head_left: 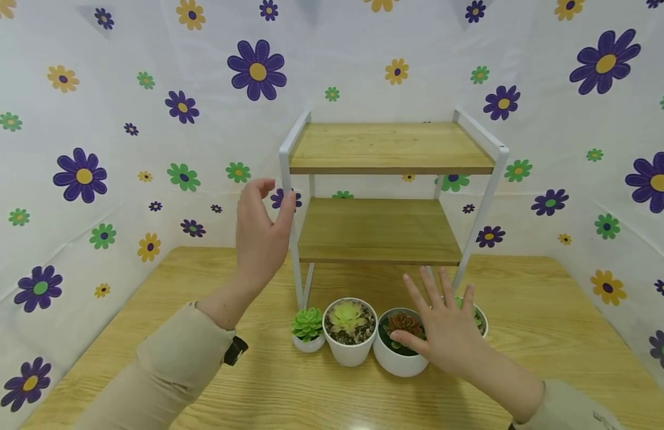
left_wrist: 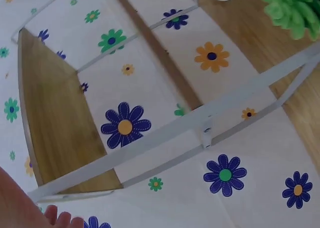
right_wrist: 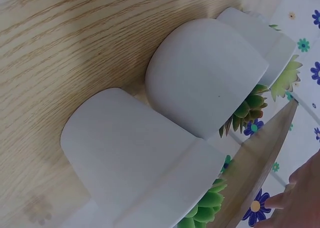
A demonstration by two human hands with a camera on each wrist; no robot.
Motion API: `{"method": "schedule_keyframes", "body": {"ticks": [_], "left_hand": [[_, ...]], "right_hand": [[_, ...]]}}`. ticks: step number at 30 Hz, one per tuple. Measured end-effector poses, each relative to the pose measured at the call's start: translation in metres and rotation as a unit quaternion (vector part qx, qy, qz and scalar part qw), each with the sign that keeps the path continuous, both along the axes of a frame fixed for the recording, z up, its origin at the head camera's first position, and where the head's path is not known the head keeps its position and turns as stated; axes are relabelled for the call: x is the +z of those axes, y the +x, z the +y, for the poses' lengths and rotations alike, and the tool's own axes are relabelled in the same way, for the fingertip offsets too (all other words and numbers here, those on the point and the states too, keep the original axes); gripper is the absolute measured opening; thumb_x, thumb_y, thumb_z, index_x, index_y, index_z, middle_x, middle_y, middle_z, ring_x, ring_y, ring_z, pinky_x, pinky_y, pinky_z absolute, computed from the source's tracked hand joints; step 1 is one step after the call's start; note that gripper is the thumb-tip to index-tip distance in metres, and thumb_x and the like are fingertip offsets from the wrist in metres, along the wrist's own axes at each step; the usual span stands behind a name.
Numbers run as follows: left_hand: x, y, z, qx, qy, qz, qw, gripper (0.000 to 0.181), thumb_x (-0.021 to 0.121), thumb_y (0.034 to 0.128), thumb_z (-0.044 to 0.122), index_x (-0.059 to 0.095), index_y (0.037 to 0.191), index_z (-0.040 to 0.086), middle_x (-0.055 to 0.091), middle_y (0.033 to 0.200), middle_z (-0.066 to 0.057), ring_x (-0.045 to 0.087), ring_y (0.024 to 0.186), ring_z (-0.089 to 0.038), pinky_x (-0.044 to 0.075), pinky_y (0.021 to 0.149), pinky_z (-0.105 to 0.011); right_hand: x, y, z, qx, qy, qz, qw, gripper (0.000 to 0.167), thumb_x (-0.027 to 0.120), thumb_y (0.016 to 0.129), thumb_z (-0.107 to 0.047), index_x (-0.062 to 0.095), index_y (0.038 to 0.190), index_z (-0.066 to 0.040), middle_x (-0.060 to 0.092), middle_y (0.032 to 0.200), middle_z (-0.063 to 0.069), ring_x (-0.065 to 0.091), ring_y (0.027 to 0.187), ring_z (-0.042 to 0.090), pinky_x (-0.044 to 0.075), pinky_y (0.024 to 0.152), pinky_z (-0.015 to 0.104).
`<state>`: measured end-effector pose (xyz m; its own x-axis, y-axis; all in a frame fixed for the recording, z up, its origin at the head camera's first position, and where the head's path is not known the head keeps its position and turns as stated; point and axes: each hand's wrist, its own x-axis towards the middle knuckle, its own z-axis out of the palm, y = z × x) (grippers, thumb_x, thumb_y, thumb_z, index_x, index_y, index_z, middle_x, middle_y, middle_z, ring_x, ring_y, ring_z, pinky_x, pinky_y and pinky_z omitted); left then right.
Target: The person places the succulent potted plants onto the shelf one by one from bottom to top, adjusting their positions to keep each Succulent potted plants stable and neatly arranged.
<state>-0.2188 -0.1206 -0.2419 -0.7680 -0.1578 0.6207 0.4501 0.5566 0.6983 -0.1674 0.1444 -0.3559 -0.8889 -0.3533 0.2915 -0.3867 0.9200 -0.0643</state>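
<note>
My left hand is raised beside the left post of a two-tier shelf, thumb and fingers bent apart with nothing between them. Whether it touches the white frame I cannot tell. Over the potted succulents, my right hand spreads its fingers and holds nothing. It partly covers a reddish succulent in a white pot and most of a green succulent's pot at the right end. Left of these stand a yellow-green succulent and a small bright green succulent.
The shelf's lower wooden board sits above the wooden table, behind the row of pots. A white cloth with printed flowers hangs behind and along both sides.
</note>
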Motion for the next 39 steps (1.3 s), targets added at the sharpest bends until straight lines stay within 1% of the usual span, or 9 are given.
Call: {"method": "schedule_keyframes", "body": {"ticks": [4, 9, 14, 20, 24, 27, 30, 36, 39], "left_hand": [[0.024, -0.012, -0.004, -0.036, 0.076, -0.075, 0.9936, 0.050, 0.045, 0.0963, 0.036, 0.037, 0.133, 0.002, 0.044, 0.132, -0.014, 0.041, 0.123, -0.023, 0.036, 0.106, -0.039], [0.054, -0.027, -0.003, -0.069, 0.150, -0.173, 0.9709, 0.061, 0.041, 0.0964, 0.047, 0.035, 0.142, 0.006, 0.043, 0.142, -0.010, 0.044, 0.129, -0.022, 0.036, 0.109, -0.036], [0.066, -0.036, -0.001, -0.057, 0.172, -0.223, 0.9578, 0.053, 0.043, 0.0966, 0.045, 0.046, 0.138, 0.011, 0.047, 0.140, -0.005, 0.045, 0.127, -0.019, 0.035, 0.109, -0.035], [0.070, -0.041, -0.002, -0.052, 0.195, -0.240, 0.9495, 0.045, 0.048, 0.0964, 0.037, 0.051, 0.135, 0.013, 0.047, 0.140, -0.003, 0.046, 0.127, -0.020, 0.032, 0.111, -0.036], [0.072, -0.041, -0.003, -0.060, 0.215, -0.248, 0.9427, 0.045, 0.050, 0.0956, 0.035, 0.052, 0.133, 0.011, 0.048, 0.140, -0.004, 0.048, 0.127, -0.022, 0.029, 0.113, -0.037], [0.073, -0.041, -0.002, -0.062, 0.226, -0.249, 0.9399, 0.044, 0.051, 0.0953, 0.034, 0.052, 0.132, 0.009, 0.048, 0.140, -0.005, 0.048, 0.127, -0.022, 0.027, 0.114, -0.039], [0.074, -0.040, -0.001, -0.062, 0.234, -0.251, 0.9372, 0.044, 0.052, 0.0949, 0.034, 0.053, 0.131, 0.009, 0.049, 0.140, -0.005, 0.049, 0.127, -0.022, 0.024, 0.115, -0.041], [0.074, -0.040, 0.000, -0.056, 0.245, -0.258, 0.9330, 0.044, 0.052, 0.0948, 0.034, 0.054, 0.130, 0.009, 0.051, 0.138, -0.004, 0.050, 0.126, -0.020, 0.017, 0.117, -0.046], [0.075, -0.041, -0.001, -0.055, 0.250, -0.256, 0.9321, 0.042, 0.053, 0.0947, 0.033, 0.055, 0.129, 0.009, 0.052, 0.137, -0.005, 0.051, 0.126, -0.020, 0.020, 0.117, -0.044]], "right_hand": [[-0.001, 0.001, 0.001, 0.007, -0.002, 0.001, 1.0000, 0.084, 0.056, 0.083, -0.058, 0.026, 0.148, -0.015, 0.021, 0.153, 0.021, 0.015, 0.139, 0.048, 0.013, 0.098, 0.078], [-0.001, 0.004, 0.006, 0.004, 0.001, 0.005, 1.0000, 0.084, 0.055, 0.083, -0.060, 0.025, 0.148, -0.016, 0.022, 0.153, 0.020, 0.017, 0.139, 0.048, 0.014, 0.098, 0.077], [-0.004, 0.008, 0.017, -0.006, -0.017, 0.004, 0.9998, 0.084, 0.050, 0.084, -0.064, 0.028, 0.147, -0.015, 0.025, 0.152, 0.019, 0.017, 0.139, 0.048, 0.015, 0.100, 0.075], [-0.007, 0.007, 0.046, -0.026, -0.073, -0.017, 0.9968, 0.083, 0.058, 0.084, -0.055, 0.030, 0.144, -0.005, 0.030, 0.147, 0.026, 0.025, 0.133, 0.050, 0.020, 0.101, 0.071], [-0.013, 0.002, 0.068, -0.038, -0.112, -0.076, 0.9901, 0.092, 0.068, 0.080, -0.049, 0.028, 0.141, 0.007, 0.031, 0.141, 0.034, 0.031, 0.126, 0.054, 0.030, 0.098, 0.067], [-0.021, -0.001, 0.079, -0.042, -0.164, -0.145, 0.9748, 0.104, 0.073, 0.075, -0.047, 0.019, 0.141, 0.013, 0.025, 0.141, 0.039, 0.028, 0.126, 0.058, 0.030, 0.097, 0.069], [-0.029, -0.003, 0.087, -0.039, -0.205, -0.185, 0.9604, 0.110, 0.077, 0.073, -0.041, 0.011, 0.141, 0.015, 0.023, 0.140, 0.042, 0.026, 0.125, 0.059, 0.028, 0.097, 0.069], [-0.043, -0.005, 0.090, -0.032, -0.271, -0.205, 0.9400, 0.108, 0.079, 0.073, -0.028, 0.009, 0.139, 0.019, 0.024, 0.139, 0.043, 0.029, 0.125, 0.059, 0.032, 0.098, 0.067], [-0.048, -0.006, 0.089, -0.043, -0.294, -0.208, 0.9319, 0.106, 0.079, 0.074, -0.026, 0.008, 0.140, 0.019, 0.024, 0.139, 0.044, 0.033, 0.124, 0.058, 0.034, 0.097, 0.064]]}}
